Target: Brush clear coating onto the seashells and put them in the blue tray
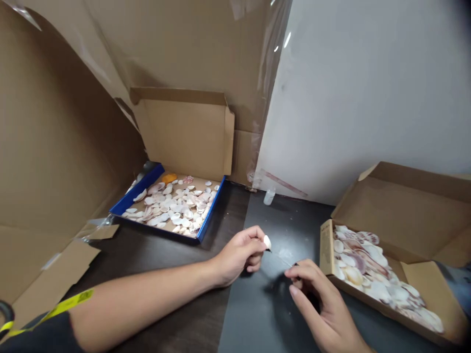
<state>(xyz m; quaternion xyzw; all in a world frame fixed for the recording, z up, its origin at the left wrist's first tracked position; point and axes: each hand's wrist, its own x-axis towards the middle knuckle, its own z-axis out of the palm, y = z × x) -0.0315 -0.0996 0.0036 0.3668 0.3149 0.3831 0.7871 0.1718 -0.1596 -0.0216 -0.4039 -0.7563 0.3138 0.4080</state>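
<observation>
One small white shell (267, 242) sits pinched between the left hand's (250, 250) fingertips, while the right hand (320, 299) curls half-open beside it.

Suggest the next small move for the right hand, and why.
I'd probably ease the right hand slightly toward the shell, with the left hand held steady. The left fingers pinch the shell by one side, and a thin strand spans the gap between the hands, so pulling away might tug the shell free. What the strand is, I can't tell.
</observation>
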